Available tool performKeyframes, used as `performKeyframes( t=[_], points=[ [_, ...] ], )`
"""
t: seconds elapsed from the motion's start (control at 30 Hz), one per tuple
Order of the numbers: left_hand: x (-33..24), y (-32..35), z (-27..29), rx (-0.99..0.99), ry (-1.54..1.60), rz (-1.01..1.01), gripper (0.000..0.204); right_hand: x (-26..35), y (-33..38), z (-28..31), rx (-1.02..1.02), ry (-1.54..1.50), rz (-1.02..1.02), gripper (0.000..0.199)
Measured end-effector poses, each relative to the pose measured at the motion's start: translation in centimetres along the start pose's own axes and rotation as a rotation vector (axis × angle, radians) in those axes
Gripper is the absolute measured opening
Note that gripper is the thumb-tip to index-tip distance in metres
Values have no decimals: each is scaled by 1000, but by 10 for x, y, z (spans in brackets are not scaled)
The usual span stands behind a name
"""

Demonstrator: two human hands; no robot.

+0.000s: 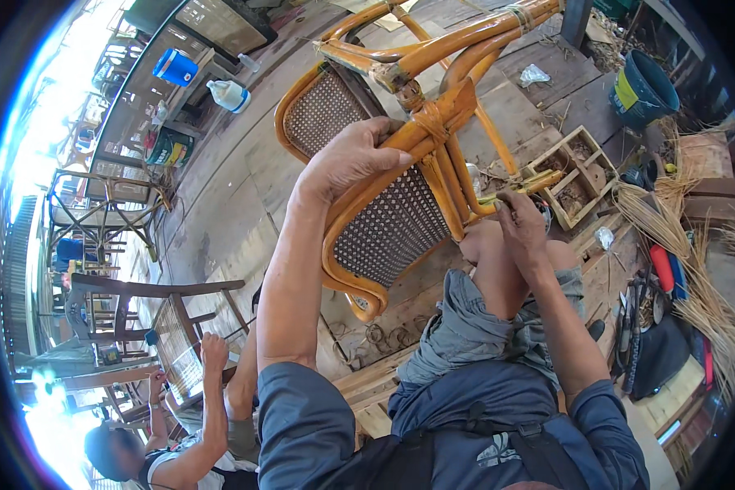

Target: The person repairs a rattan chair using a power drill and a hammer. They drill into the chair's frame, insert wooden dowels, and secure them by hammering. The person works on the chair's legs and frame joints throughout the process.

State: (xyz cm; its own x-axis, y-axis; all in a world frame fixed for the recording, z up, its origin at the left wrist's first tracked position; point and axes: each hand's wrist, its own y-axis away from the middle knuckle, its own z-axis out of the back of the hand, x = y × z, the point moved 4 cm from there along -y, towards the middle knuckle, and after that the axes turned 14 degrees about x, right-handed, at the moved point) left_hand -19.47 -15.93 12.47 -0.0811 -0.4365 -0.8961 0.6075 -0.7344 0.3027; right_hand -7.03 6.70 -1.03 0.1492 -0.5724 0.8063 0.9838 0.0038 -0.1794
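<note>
A glossy orange-brown rattan chair [380,175], tipped over, lies in front of me. Its woven cane panel [396,220] slopes beneath my left arm. My left hand [351,159] is wrapped round a thick pole of the chair frame, its thumb along the top. Just beyond the fingers, a wrapped cane binding [433,121] covers a joint. Over my knee, beside the lower end of the chair's poles, my right hand [524,233] has its fingers pinched together. Whatever lies between those fingertips is too small to make out.
A divided wooden box [576,175] holds scraps to the right. Loose cane strips [678,237], hand tools [635,322] and a dark green bucket [643,90] are there too. At left, a co-worker [184,445] handles another chair frame [184,327]. A white jug [229,95] stands farther off.
</note>
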Motion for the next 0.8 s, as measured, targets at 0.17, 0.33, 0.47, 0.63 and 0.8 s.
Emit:
performKeyframes(
  t=[0.17, 0.33, 0.47, 0.63, 0.8],
  points=[
    [12, -1, -11, 56, 325, -18, 60, -14, 0, 3, 68, -89, -103, 18],
    [32, -1, 2, 34, 564, 48, 52, -14, -1, -3, 97, -172, -155, 17],
    [40, -10, 10, 115, 661, 112, 42, -12, -4, -5, 98, -236, -156, 17],
    [31, -36, -8, 32, 395, 156, 38, -33, 17, 5, -88, -200, -51, 18],
    [-2, 17, -24, -118, -137, 309, 42, 13, 73, 33, -80, -92, 102, 16]
  ],
)
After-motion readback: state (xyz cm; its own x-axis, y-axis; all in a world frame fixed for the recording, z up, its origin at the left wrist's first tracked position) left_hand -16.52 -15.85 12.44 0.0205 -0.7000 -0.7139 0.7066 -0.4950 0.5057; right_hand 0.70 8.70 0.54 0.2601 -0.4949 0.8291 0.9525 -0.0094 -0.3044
